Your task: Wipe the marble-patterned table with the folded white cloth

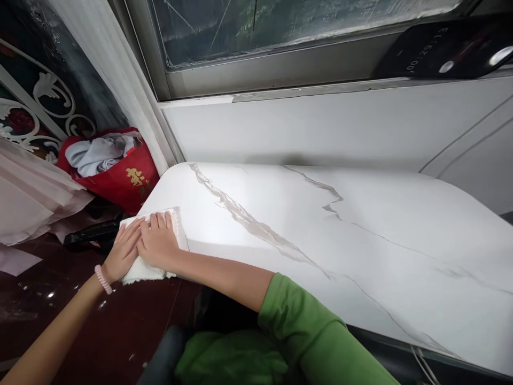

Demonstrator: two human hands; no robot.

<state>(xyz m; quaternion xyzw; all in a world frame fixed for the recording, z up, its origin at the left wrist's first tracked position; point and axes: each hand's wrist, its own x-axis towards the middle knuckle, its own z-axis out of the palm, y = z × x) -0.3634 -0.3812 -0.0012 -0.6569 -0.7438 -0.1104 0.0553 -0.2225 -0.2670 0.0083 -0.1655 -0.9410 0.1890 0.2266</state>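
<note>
A white cloth (146, 271) lies at the left end of a white marble-patterned tabletop (248, 187), with part of it hanging past the edge. My left hand (121, 252), with a pink coiled band at the wrist, rests on the cloth's left side with its fingers stretched out. Right beside it, my right hand (158, 243) lies flat over the cloth's middle, fingers extended forward. Both palms press down on the cloth, and the two hands touch each other. The cloth beneath them is hidden.
A red bag (132, 184) with pale clothes stands beyond the table's left end, near a white curtain (116, 69). A metal-framed window (256, 75) and white wall run behind the table. A dark phone-like object (433, 51) showing timer digits appears top right. Dark red floor (108, 331) lies at left.
</note>
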